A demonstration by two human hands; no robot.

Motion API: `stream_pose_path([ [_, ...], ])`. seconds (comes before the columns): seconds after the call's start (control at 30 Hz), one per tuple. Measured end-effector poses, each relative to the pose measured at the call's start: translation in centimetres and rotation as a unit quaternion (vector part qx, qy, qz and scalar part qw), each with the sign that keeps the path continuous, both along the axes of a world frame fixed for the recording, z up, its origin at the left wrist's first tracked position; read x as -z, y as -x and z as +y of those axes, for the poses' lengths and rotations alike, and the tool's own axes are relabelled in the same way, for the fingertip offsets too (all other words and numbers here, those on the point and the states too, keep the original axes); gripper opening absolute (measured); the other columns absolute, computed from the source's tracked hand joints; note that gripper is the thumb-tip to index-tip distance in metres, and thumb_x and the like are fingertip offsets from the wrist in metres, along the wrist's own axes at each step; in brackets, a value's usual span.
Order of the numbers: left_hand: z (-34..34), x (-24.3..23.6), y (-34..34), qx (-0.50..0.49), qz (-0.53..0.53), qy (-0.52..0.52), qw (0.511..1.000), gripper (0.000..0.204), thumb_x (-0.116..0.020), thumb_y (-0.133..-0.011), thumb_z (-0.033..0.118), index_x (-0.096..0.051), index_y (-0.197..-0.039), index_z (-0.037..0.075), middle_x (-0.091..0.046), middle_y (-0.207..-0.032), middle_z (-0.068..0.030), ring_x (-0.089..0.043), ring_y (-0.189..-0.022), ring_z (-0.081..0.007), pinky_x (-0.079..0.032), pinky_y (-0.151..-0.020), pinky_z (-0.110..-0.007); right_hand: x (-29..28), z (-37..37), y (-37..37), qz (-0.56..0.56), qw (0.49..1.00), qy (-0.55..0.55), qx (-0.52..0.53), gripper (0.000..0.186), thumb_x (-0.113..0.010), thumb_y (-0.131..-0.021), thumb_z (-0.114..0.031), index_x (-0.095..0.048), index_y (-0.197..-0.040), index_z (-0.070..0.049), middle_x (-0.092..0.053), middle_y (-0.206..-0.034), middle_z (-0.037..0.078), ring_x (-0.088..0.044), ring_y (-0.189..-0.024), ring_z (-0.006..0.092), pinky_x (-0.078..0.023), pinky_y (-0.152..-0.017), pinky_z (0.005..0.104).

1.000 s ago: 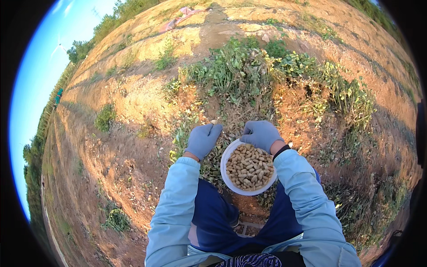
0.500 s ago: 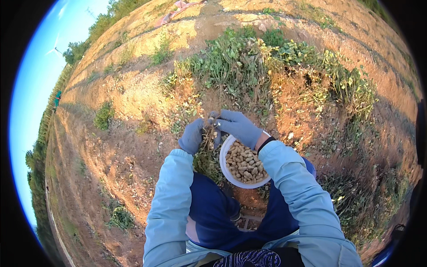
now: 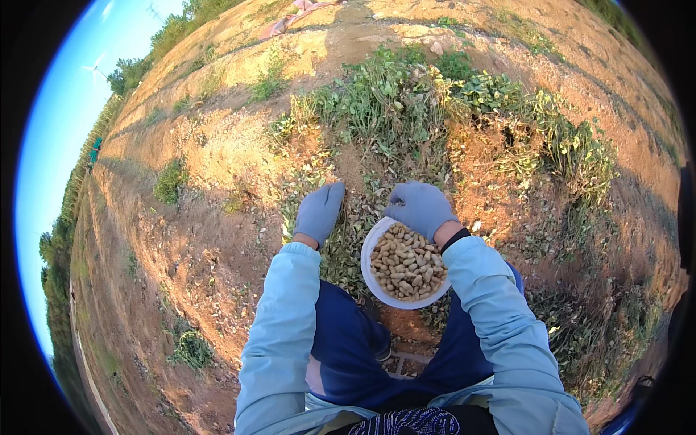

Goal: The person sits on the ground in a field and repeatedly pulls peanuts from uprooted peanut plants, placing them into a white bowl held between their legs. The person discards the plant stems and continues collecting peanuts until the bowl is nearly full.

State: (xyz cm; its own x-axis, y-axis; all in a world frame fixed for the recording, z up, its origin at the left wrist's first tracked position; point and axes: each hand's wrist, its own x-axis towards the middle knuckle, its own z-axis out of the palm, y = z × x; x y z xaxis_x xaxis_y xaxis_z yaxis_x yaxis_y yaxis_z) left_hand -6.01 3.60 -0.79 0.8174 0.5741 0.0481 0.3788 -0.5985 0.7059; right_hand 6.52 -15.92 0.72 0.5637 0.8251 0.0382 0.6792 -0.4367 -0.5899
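"One hand nearer the peanut bowl (image 3: 367,270), just below frame centre?"
"Right hand (image 3: 419,209), by its upper rim; left hand (image 3: 320,212), farther left. Fingers curl under, tips hidden; any hold, I can't tell."

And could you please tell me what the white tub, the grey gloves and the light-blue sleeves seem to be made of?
White tub: probably plastic, smooth, judging by its even, pale rim. Grey gloves: perhaps coated knit, matte, fitting closely without shine. Light-blue sleeves: likely thin woven cloth, softly creased.
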Motion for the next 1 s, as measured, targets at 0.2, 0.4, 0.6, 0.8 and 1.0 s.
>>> stream_pose_path([
  [0.2, -0.7, -1.7, -0.4, 0.020, 0.104, -0.413, 0.905, 0.036, -0.045, -0.093, 0.040, -0.065, -0.089, 0.011, -0.064, -0.087, -0.0081, -0.059, -0.090, -0.0274, -0.040, -0.087, -0.042, -1.0, 0.7, 1.4, -0.065, 0.952, -0.298, 0.027, 0.022, -0.066, -0.079, -0.023, -0.061, -0.098, -0.013, -0.061, -0.099, 0.006, -0.063, -0.075, 0.0283, -0.051, -0.063, 0.0395],
  [0.4, -1.7, -3.2, -0.6, 0.073, 0.048, -0.478, 0.874, 0.021, -0.056, -0.087, 0.034, -0.066, -0.092, 0.015, -0.063, -0.083, -0.0030, -0.058, -0.087, -0.0230, -0.036, -0.093, -0.042, 0.2, 2.1, 1.4, -0.107, 0.988, -0.100, 0.053, 0.028, -0.067, -0.078, -0.025, -0.059, -0.103, -0.015, -0.059, -0.104, 0.008, -0.064, -0.078, 0.0320, -0.053, -0.065, 0.0415],
  [0.6, -3.1, -4.7, -0.8, 0.052, -0.081, -0.484, 0.870, 0.028, -0.068, -0.078, 0.030, -0.062, -0.102, 0.016, -0.061, -0.095, -0.0014, -0.055, -0.097, -0.0213, -0.030, -0.101, -0.046, 2.8, 3.5, 0.3, -0.101, 0.988, -0.055, 0.103, 0.025, -0.065, -0.080, -0.035, -0.065, -0.096, -0.016, -0.062, -0.092, 0.010, -0.063, -0.077, 0.0318, -0.051, -0.068, 0.0410],
  [0.8, -2.2, -4.5, 0.3, -0.021, -0.198, -0.452, 0.869, 0.024, -0.069, -0.075, 0.022, -0.062, -0.097, 0.013, -0.061, -0.095, -0.0029, -0.057, -0.093, -0.0232, -0.039, -0.092, -0.042, 3.2, 1.4, -2.5, 0.101, 0.968, -0.158, 0.167, 0.024, -0.065, -0.082, -0.030, -0.068, -0.095, -0.010, -0.065, -0.080, 0.013, -0.062, -0.074, 0.0267, -0.049, -0.069, 0.0373],
  [1.0, -2.0, -2.8, 0.3, -0.051, 0.005, -0.345, 0.937, 0.015, -0.063, -0.079, 0.026, -0.066, -0.088, 0.014, -0.062, -0.095, -0.0056, -0.058, -0.092, -0.0260, -0.039, -0.089, -0.040, 2.8, -2.3, -6.0, 0.437, 0.815, -0.301, 0.232, 0.025, -0.068, -0.084, -0.020, -0.065, -0.097, 0.001, -0.058, -0.067, 0.003, -0.049, -0.045, 0.0106, -0.040, -0.041, 0.0274],
])
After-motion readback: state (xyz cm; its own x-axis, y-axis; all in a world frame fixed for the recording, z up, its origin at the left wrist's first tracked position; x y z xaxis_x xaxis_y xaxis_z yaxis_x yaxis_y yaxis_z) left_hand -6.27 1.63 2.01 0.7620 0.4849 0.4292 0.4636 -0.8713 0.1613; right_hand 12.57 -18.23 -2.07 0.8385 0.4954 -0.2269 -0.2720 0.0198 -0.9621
